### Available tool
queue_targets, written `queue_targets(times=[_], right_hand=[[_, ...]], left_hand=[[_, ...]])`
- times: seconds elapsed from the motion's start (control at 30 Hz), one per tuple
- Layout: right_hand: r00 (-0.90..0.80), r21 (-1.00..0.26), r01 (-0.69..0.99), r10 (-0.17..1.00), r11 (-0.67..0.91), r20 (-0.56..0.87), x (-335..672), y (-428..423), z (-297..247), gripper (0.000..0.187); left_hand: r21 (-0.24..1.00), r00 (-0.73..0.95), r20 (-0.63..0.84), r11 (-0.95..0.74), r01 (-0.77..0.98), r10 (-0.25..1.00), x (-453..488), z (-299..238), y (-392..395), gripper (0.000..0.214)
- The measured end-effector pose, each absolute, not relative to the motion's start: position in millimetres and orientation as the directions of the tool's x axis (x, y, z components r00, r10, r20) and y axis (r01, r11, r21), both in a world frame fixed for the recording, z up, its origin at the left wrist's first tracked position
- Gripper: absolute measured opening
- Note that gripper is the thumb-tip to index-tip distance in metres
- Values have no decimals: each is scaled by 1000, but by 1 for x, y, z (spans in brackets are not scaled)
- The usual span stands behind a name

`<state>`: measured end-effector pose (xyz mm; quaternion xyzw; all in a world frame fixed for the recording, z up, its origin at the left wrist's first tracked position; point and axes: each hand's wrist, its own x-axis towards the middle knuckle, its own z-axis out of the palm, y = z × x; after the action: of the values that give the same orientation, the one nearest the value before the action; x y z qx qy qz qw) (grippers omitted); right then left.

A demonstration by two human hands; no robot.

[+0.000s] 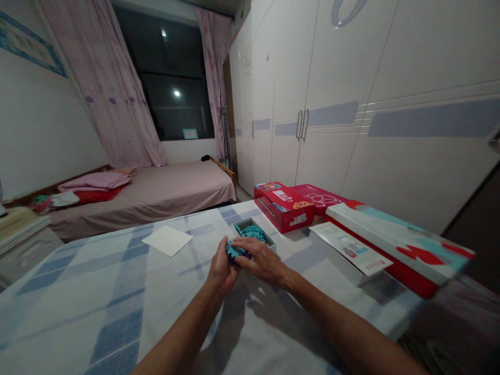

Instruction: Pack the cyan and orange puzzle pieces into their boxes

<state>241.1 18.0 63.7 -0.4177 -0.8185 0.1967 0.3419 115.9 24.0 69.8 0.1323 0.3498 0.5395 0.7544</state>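
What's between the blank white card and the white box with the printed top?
In the head view: the left hand and right hand, both at a small blue object, and, just beyond them, an open box of teal pieces.

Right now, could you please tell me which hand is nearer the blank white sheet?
Left: the left hand is to the right of the blank white sheet, the right hand farther right.

A teal object (233,251) is held between the left hand (223,268) and the right hand (261,258). Small teal pieces (252,232) are contained in an open box (271,245) just beyond.
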Motion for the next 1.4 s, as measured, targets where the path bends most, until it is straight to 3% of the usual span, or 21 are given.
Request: queue_targets(times=[0.17, 0.43, 0.57, 0.7, 0.87, 1.03, 1.23, 1.4], right_hand=[[-230, -677, 584, 891, 448, 391, 248, 27, 63, 37], [-143, -686, 606, 903, 403, 405, 253, 39, 62, 38], [-45, -755, 571, 930, 323, 365, 260, 50, 59, 39], [2, -785, 547, 937, 291, 349, 263, 55, 57, 40], [48, -805, 525, 934, 277, 353, 266, 57, 56, 41], [44, -843, 478, 952, 247, 304, 271, 55, 54, 40], [141, -896, 392, 948, 210, 284, 282, 47, 62, 42], [336, -908, 380, 888, 177, 313, 327, 7, 90, 47]], left_hand=[[580, 270, -289, 392, -714, 918, 131, 67, 28, 30], [834, 361, -122, 292, -468, 925, 139, 72, 53, 28], [924, 322, -103, 211, -320, 941, 133, 72, 59, 26], [998, 164, -16, 25, -51, 986, 121, 64, 71, 26], [948, 83, 189, -204, 246, 978, 111, 55, 88, 11], [863, 110, 261, -283, 418, 959, 115, 46, 102, 12], [781, 97, 283, -288, 554, 954, 118, 45, 120, 20], [702, 194, 405, -440, 560, 893, 119, 50, 109, 34]])
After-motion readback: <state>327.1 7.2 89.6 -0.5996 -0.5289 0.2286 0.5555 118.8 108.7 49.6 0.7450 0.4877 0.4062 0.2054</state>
